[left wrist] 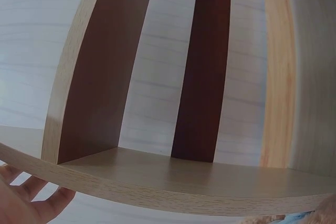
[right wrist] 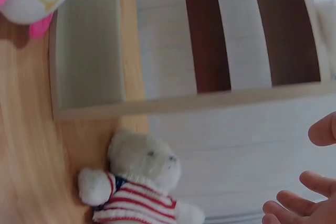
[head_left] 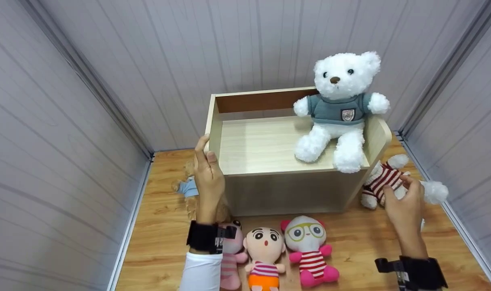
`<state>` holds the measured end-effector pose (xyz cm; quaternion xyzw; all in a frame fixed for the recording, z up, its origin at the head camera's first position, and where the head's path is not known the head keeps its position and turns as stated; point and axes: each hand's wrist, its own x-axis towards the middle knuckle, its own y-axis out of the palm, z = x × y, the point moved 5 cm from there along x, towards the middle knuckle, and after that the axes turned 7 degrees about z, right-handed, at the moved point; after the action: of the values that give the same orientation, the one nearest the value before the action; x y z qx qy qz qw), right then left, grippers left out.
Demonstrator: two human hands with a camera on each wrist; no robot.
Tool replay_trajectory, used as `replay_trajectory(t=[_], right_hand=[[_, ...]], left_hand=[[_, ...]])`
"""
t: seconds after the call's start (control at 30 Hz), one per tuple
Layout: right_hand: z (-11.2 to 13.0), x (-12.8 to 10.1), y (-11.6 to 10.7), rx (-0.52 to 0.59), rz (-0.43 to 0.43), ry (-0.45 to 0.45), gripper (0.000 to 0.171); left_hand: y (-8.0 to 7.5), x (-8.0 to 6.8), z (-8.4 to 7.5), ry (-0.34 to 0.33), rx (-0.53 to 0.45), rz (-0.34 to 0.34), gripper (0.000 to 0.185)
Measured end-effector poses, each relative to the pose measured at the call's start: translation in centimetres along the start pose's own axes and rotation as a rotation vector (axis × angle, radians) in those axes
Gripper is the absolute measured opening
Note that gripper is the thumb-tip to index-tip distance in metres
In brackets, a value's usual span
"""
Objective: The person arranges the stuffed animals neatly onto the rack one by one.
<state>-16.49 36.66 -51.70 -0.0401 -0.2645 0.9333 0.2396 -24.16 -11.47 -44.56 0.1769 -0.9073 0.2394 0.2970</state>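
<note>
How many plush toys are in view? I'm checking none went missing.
6: white teddy bear on the shelf; striped-sweater bear at its right; brown bear at its left, partly hidden; three dolls in front: pink one, orange-shorts doll, glasses doll. Others may be hidden.

Grey panelled walls (head_left: 108, 60) — wooden floor (head_left: 160, 242)

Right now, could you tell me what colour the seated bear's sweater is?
Grey-blue sweater, clearest in the head view.

Head looks down; wrists (perhaps close) share shelf (head_left: 269, 145).
</note>
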Motion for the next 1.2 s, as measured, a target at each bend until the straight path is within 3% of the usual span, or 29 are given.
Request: replay_trajectory(t=[0.43, 0.83, 1.2], right_hand=[[-3.0, 1.8, -1.2, -0.082, -0.012, 0.051, 0.059], [-3.3, 4.4, -2.5, -0.063, -0.057, 0.050, 0.060], [-4.7, 6.0, -2.0, -0.256, -0.007, 0.010, 0.065]], left_hand=[[-0.1, 0.0, 0.1, -0.008, -0.023, 0.002, 0.053], [0.0, 0.1, 0.0, -0.003, -0.016, -0.006, 0.054], [0.0, 0.2, 0.0, 0.025, -0.013, -0.022, 0.054]])
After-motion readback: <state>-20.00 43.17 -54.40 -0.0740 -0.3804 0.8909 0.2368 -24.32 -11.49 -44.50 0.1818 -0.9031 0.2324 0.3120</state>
